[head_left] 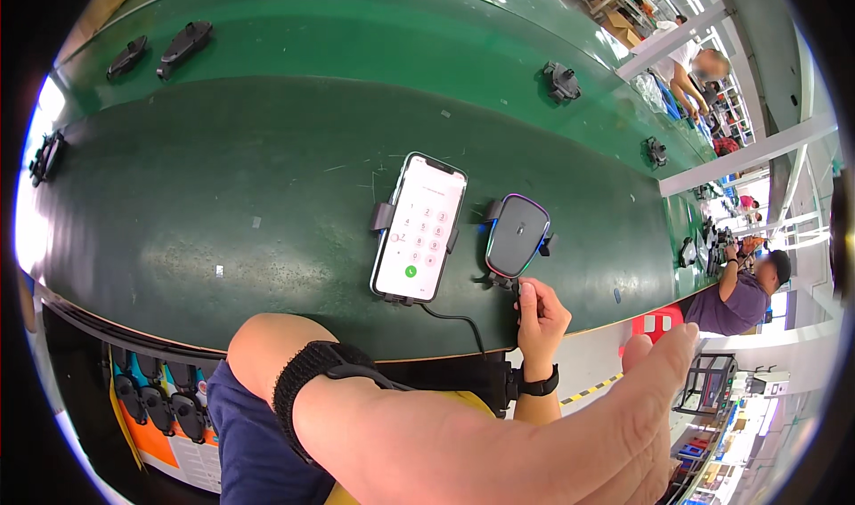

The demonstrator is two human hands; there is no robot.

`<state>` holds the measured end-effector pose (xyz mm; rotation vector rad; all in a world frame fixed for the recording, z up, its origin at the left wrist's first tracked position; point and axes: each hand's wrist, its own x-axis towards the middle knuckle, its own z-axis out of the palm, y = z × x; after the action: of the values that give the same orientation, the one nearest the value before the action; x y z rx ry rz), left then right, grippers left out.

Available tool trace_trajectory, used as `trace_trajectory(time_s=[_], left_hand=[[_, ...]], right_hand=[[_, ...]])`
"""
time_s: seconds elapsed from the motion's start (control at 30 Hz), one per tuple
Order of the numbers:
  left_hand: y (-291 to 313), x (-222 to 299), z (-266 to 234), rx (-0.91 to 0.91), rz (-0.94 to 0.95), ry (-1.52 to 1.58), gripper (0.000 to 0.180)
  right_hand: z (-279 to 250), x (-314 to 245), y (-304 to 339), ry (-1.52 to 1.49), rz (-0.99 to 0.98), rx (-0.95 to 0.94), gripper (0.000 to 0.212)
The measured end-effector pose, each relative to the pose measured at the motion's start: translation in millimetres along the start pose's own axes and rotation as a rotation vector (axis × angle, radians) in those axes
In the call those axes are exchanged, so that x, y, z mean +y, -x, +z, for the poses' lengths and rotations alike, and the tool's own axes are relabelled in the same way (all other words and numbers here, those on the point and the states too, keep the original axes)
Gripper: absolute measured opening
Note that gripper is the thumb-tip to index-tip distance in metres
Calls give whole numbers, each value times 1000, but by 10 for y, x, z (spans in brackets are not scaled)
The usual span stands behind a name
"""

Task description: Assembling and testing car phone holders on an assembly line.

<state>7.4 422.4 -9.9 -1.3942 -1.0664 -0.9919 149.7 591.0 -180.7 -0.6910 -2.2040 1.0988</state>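
Observation:
My right hand (543,318) is closed at the table's front edge, thumb and fingers pinching a thin black cable end (517,297) just below a black phone holder (518,235). Coloured light rims this holder, and its side clamps stick out. Left of it, a smartphone (420,229) with a lit dial keypad lies gripped by the clamps of another holder, mostly hidden beneath it. From its lower end a black cable (468,319) runs over the table edge. My left hand (623,416) is raised close to the camera, fingers stretched toward the right, holding nothing visible.
On the green table (294,149) several black holders lie farther off, such as one holder (185,48) at far left and another (561,83) at far right. More holders (158,405) hang or lie below the edge at left. Co-workers (735,296) sit along the right.

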Motion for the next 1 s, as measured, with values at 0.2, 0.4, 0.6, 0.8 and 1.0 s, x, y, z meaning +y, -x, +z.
trace_trajectory(time_s=[0.2,0.4,0.6,0.8,1.0], left_hand=[[22,16,67,-1,-25,33,28],[45,31,58,-28,-52,43,28],[30,58,44,-52,-71,50,27],[-26,96,93,-28,-88,63,27],[-29,123,107,-20,-115,82,26]], right_hand=[[-47,4,8,-14,12,16,14],[-39,31,-3,7,-20,23,15],[-101,72,-13,4,-2,25,16],[-62,105,-7,-9,-55,31,15],[-119,126,-26,-3,-25,24,16]])
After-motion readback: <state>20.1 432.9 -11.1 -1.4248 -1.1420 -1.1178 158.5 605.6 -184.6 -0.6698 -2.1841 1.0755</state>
